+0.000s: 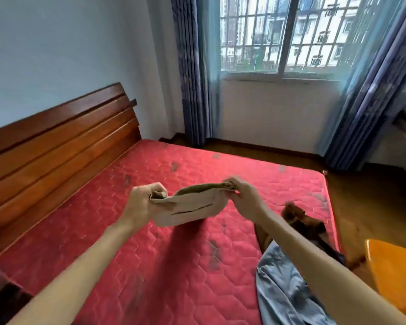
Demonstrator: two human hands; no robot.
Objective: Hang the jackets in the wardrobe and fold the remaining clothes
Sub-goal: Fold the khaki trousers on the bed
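Bare forearms reached up from the bottom edge over a red quilted mattress (150, 254), both meeting at 1 folded beige cloth garment (190, 207) held in the air above the middle of the bed. The left hand (140, 202) had its fingers and thumb curled round the garment's left end, bunching the cloth there. The right hand (244, 195) pinched the right end between thumb and fingertips, where a darker olive layer showed along the top fold. The garment hung slightly slack between the 2 hands, clear of the mattress, with a thin dark line running across its near face.

Under the right forearm, a crumpled light blue garment (284, 289) lay on the near right corner of the mattress. Just beyond it, a rumpled brown garment (300, 219) lay near the right edge of the bed; part of it was hidden by the arm. An orange object (396, 273) sat at the right edge of view, off the bed, too blurred to tell what it was.

A slatted reddish wooden headboard (56, 141) stood along the mattress's left side against a pale wall. Across the room, a barred window (284, 36) was flanked by 2 blue curtains, 1 on the left (195, 78) and 1 on the right (366, 102), above a dark wooden floor (361, 195).
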